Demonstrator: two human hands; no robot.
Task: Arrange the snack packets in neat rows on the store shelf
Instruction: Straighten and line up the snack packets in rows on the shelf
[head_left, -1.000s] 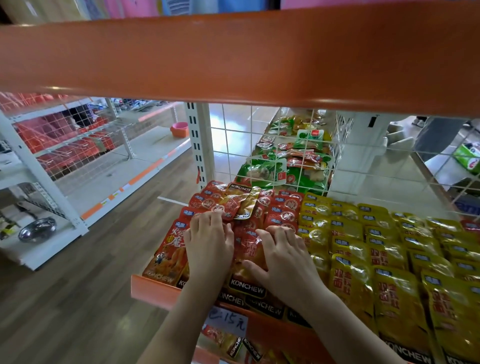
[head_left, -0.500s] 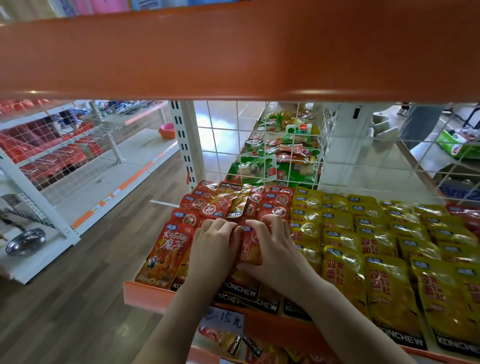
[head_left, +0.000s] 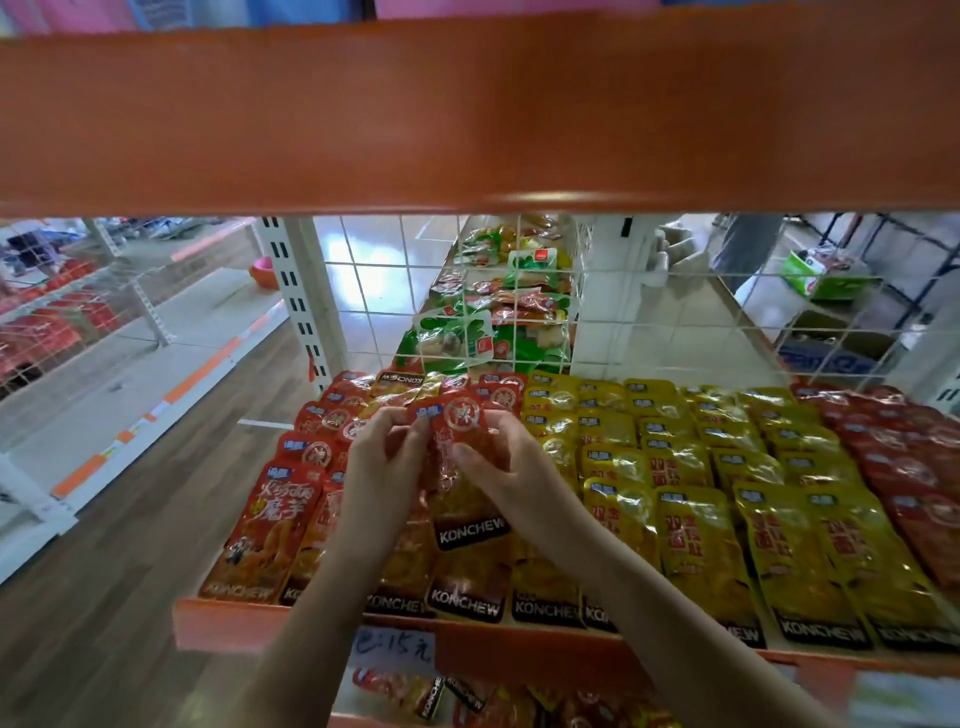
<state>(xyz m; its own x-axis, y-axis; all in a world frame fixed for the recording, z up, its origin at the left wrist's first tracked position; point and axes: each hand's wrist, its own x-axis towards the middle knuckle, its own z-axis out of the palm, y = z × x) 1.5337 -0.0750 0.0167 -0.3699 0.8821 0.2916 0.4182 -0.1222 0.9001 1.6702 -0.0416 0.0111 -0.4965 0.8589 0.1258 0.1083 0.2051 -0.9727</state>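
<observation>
In the head view, both hands grasp 1 red snack packet (head_left: 464, 457), raised just above the red rows at the left end of the orange-edged shelf (head_left: 311, 626): the left hand (head_left: 382, 467) pinches its left edge and the right hand (head_left: 511, 475) its right edge. Yellow packets (head_left: 691, 467) lie in rows to the right, with a handwritten price tag (head_left: 393, 649) on the shelf's front lip.

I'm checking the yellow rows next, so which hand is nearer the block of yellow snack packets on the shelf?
Right. The right hand grips the lifted red snack packet directly beside the yellow snack packets; the left hand holds that packet's far side.
</observation>
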